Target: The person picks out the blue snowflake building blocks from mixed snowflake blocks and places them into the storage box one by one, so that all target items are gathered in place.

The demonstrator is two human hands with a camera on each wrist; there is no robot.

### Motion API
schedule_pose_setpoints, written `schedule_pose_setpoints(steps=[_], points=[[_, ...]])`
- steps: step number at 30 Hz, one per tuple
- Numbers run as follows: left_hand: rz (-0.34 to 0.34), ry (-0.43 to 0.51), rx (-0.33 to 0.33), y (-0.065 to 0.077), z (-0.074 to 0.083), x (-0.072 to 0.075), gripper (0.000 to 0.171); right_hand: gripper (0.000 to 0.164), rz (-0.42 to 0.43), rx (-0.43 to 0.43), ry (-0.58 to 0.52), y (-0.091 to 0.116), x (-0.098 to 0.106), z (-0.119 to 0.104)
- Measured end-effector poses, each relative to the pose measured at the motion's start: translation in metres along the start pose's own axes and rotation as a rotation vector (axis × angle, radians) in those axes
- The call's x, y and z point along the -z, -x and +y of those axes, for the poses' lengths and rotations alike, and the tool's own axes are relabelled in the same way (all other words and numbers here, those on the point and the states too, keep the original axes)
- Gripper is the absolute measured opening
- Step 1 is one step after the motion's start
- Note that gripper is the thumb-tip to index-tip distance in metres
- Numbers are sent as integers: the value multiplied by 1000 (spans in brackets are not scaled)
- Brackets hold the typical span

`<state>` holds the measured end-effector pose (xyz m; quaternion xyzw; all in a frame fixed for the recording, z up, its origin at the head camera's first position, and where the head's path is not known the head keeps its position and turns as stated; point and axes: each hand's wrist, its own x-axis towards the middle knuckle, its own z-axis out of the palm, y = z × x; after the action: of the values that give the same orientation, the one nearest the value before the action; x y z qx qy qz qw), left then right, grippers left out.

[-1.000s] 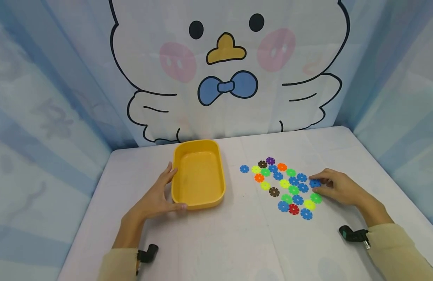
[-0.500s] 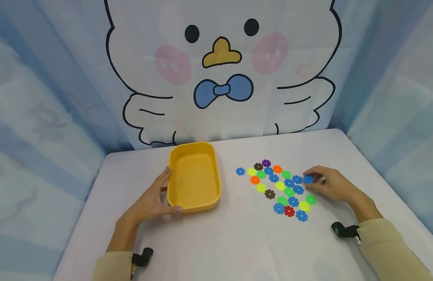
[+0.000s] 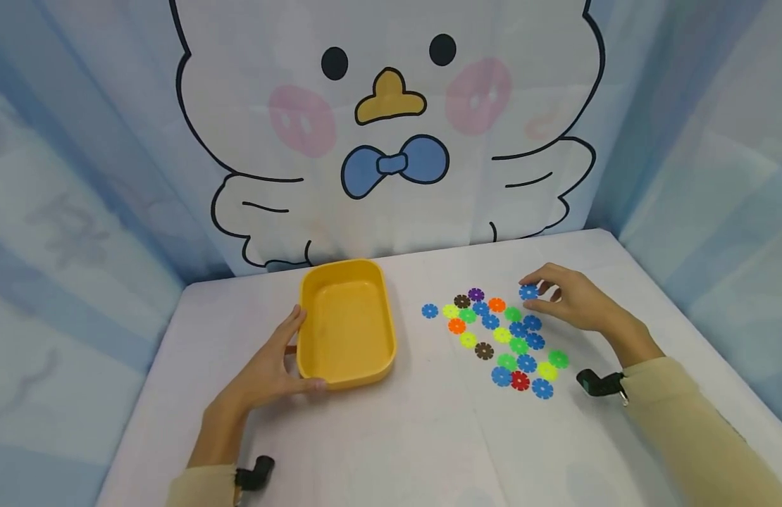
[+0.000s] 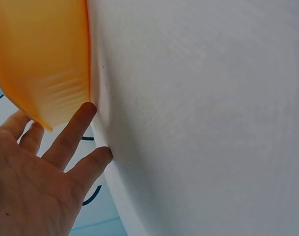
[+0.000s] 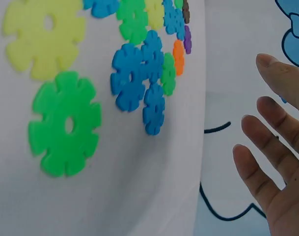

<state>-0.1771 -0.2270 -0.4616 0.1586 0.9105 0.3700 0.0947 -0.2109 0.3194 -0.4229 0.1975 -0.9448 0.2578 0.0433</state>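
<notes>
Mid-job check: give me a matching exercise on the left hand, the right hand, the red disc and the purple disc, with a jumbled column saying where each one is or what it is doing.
Column one
1. left hand
2. right hand
3. red disc
4. purple disc

Column two
A. on the table, between two blue discs
B. pinches a blue disc
C. on the table, beside a brown disc
D. touches the side of the yellow tray

Pairs: 1-D, 2-B, 3-A, 4-C
</notes>
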Motion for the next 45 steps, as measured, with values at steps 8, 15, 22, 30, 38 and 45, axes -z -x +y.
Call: schedule_pose_setpoints(steps=[8, 15, 22, 30, 38, 45], points=[[-27, 14, -32, 3, -4, -8, 126, 42, 6, 40, -42, -11, -11, -19], [-29, -15, 3, 0, -3, -6, 127, 42, 62, 129, -82, -36, -11, -39], [-21, 5, -24, -1, -5, -4, 126, 43, 87, 151, -158, -53, -23, -55], [-9, 8, -10, 0, -5, -2, 126, 41, 67, 162, -204, -70, -30, -70], [0, 12, 21, 3, -3, 1, 128, 40, 38, 185, -243, -86, -38, -81], [-9, 26, 26, 2, 0, 3, 131, 38, 22, 185, -254, -96, -46, -91]])
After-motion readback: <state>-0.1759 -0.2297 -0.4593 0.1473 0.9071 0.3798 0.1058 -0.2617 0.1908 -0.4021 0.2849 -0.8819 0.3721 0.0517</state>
